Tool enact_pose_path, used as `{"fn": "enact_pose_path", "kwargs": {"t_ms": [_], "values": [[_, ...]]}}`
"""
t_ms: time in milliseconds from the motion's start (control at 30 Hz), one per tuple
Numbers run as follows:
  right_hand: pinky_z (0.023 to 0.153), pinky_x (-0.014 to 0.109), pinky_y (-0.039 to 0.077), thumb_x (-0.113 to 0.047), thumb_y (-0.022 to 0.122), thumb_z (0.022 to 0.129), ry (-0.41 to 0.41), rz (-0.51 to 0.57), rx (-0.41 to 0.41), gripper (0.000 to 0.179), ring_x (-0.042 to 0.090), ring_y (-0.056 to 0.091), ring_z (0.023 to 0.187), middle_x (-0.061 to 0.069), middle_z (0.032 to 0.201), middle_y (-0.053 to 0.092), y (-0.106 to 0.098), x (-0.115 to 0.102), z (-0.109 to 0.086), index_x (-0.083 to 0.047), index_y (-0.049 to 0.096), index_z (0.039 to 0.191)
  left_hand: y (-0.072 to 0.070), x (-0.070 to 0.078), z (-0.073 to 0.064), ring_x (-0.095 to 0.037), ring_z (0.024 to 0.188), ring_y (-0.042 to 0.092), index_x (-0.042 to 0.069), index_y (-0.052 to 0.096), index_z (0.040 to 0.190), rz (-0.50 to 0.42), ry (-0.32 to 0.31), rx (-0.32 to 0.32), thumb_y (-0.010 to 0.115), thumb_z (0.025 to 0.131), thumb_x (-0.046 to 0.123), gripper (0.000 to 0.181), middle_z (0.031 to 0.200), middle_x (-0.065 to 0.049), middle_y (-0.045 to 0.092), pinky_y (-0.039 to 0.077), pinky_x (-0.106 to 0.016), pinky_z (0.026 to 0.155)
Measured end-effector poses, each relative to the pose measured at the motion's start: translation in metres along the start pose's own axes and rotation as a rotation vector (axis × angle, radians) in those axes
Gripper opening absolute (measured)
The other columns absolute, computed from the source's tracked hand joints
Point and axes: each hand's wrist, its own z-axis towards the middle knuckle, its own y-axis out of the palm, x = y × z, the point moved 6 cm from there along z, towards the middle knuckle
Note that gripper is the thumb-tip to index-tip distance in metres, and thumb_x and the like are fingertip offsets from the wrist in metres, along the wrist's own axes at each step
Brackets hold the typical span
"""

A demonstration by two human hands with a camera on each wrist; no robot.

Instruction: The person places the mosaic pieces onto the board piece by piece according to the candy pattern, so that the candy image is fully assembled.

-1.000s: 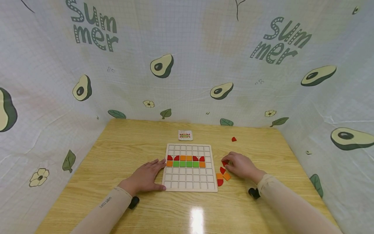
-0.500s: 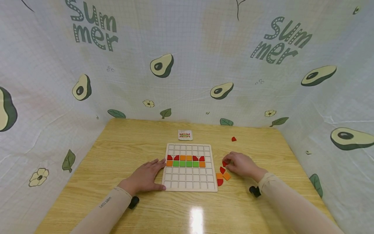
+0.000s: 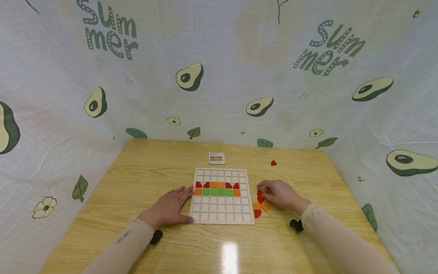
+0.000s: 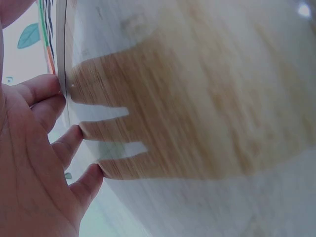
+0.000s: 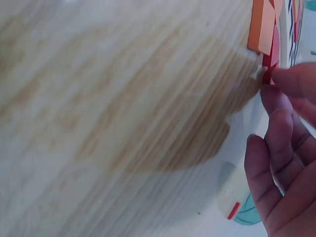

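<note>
A square wooden grid board (image 3: 218,210) lies on the table with a row of red and orange tiles above a row of green and orange tiles (image 3: 217,191). My left hand (image 3: 170,206) rests along the board's left edge, fingers spread. In the left wrist view its fingertips (image 4: 89,170) touch the board edge and table. Right of the board, my right hand (image 3: 282,195) hovers with index finger and thumb apart beside a red quarter-circle tile (image 3: 259,192). Just below lies another red quarter-circle (image 3: 260,199). In the right wrist view, the thumb (image 5: 291,79) is near a red tile edge.
Two orange square tiles (image 3: 265,206) and a red quarter-circle (image 3: 257,214) lie by the board's lower right. One more red tile (image 3: 273,163) is farther back. A small pattern card (image 3: 217,158) lies behind the board. Printed cloth (image 3: 219,95) encloses the table.
The red quarter-circle by my right hand has shifted slightly left and shows more fully. That hand has moved a little left, index finger reaching farther out. My left hand stays put.
</note>
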Motion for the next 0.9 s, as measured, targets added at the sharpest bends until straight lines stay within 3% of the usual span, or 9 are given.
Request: {"fn": "enact_pose_path", "kwargs": {"t_ms": [100,267,333,400,600,900], "values": [[0.065,0.027,0.049,-0.010,0.074,0.087,-0.048,-0.016,0.018,0.031,0.007,0.052,0.070,-0.008,0.099,0.060,0.000,0.000,0.000,-0.014,0.072,0.118,0.000,0.000,0.000,-0.035,0.144,0.031,0.009,0.043,0.152,-0.002,0.000,0.000,0.069,0.080,0.068,0.097,0.160,-0.005,0.033,0.030,-0.055,0.112],[0.082,0.035,0.054,0.000,0.070,0.087,-0.123,-0.003,0.003,0.036,0.013,0.059,0.093,-0.001,0.120,0.063,0.002,-0.004,0.002,-0.015,0.072,0.119,0.001,0.000,0.000,-0.035,0.144,0.031,0.010,0.043,0.152,-0.002,-0.001,0.000,0.070,0.080,0.067,0.097,0.160,-0.005,0.033,0.030,-0.054,0.112],[0.086,0.038,0.053,0.002,0.069,0.086,-0.143,0.015,-0.006,0.037,0.015,0.059,0.099,0.000,0.120,0.065,0.003,-0.006,0.003,-0.013,0.072,0.120,0.001,0.000,0.000,-0.035,0.144,0.031,0.010,0.043,0.152,-0.001,0.000,0.001,0.069,0.080,0.068,0.097,0.160,-0.005,0.033,0.030,-0.054,0.112],[0.085,0.038,0.053,0.001,0.070,0.087,-0.150,0.017,-0.013,0.036,0.014,0.059,0.095,-0.001,0.116,0.066,0.004,-0.007,0.004,-0.012,0.072,0.120,0.001,0.000,0.000,-0.035,0.144,0.031,0.009,0.043,0.152,-0.002,0.000,0.001,0.070,0.080,0.067,0.097,0.160,-0.005,0.033,0.030,-0.054,0.112],[0.077,0.031,0.051,-0.018,0.076,0.089,-0.080,-0.068,0.002,0.032,0.008,0.052,0.081,-0.007,0.107,0.064,0.003,-0.002,0.004,-0.016,0.072,0.120,0.001,0.000,0.001,-0.035,0.144,0.030,0.010,0.043,0.152,-0.007,0.001,0.000,0.070,0.080,0.067,0.096,0.160,-0.005,0.033,0.029,-0.054,0.112],[0.068,0.027,0.048,-0.011,0.074,0.087,-0.098,-0.074,0.003,0.026,0.006,0.049,0.074,-0.006,0.100,0.064,-0.001,0.004,0.001,-0.015,0.075,0.113,-0.001,0.001,0.000,-0.035,0.144,0.030,0.009,0.042,0.152,-0.003,-0.004,0.000,0.070,0.080,0.067,0.096,0.160,-0.006,0.033,0.030,-0.056,0.111]]}}
